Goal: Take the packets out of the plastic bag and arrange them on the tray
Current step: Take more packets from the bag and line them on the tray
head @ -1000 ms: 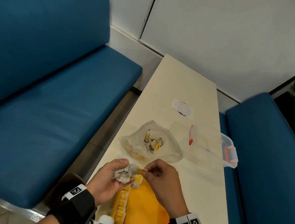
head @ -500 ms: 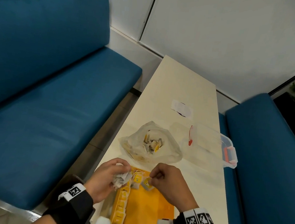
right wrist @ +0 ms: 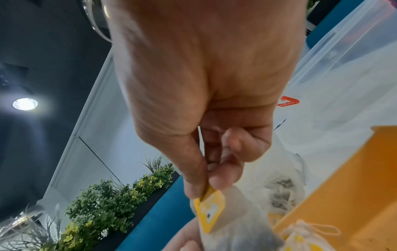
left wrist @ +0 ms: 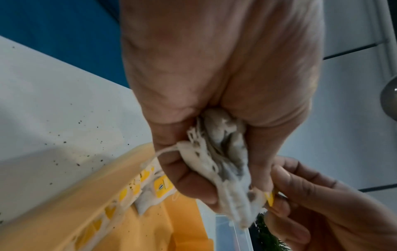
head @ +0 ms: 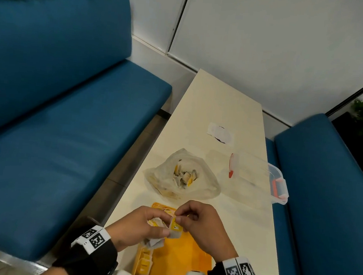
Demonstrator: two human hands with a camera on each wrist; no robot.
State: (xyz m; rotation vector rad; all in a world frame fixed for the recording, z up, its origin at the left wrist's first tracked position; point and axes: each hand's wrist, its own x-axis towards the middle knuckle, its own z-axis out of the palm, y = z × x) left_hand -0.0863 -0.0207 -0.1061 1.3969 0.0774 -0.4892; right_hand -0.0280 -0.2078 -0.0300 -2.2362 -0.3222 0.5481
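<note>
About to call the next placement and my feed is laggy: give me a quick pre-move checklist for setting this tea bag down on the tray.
1. Right hand pinches the yellow tag of one tea bag: ok.
2. That bag is free of the bunch of tea bags gripped by the left hand: cannot tell, they touch.
3. Strings untangled: cannot tell; one string trails from the bunch.
4. Bare floor on the orange tray beside the row of tea bags along its left side: ok.
5. Plastic bag clear of the tray: ok, it lies beyond the far rim.
</note>
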